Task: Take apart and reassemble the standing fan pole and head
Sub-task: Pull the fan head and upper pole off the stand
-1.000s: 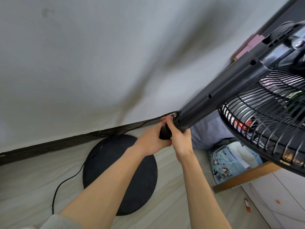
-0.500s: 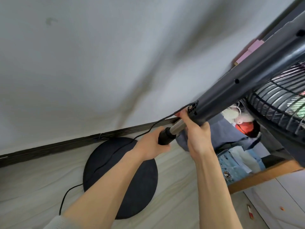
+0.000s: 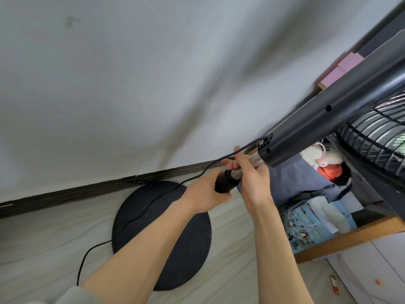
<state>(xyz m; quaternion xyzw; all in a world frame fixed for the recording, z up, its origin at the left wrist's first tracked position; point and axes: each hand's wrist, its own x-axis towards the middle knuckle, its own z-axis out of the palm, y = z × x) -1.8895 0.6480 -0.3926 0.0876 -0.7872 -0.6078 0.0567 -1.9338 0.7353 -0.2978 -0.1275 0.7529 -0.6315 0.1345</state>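
Note:
The fan's black neck housing [image 3: 315, 126] slants from the upper right down to the middle, with the wire grille of the fan head [image 3: 377, 139] beneath it at right. A silver inner pole [image 3: 255, 163] shows between the housing and a black collar [image 3: 225, 183] on the lower pole. My left hand [image 3: 203, 194] grips the collar from below. My right hand [image 3: 252, 176] is wrapped around the silver pole just above the collar. The round black base [image 3: 140, 216] lies on the floor under my arms. A black power cord [image 3: 197, 175] runs from the housing down across the base.
A white wall with a dark skirting board [image 3: 87, 189] is close behind. To the right stand a wooden frame edge [image 3: 350, 238], blue fabric, a patterned bag [image 3: 304, 227] and soft toys [image 3: 317, 156]. White cabinet doors [image 3: 372, 270] fill the lower right corner.
The neck housing and fan head have risen up and to the right, baring more of the silver pole. My right hand has slid from the housing's end onto the silver pole. My left hand stays on the collar.

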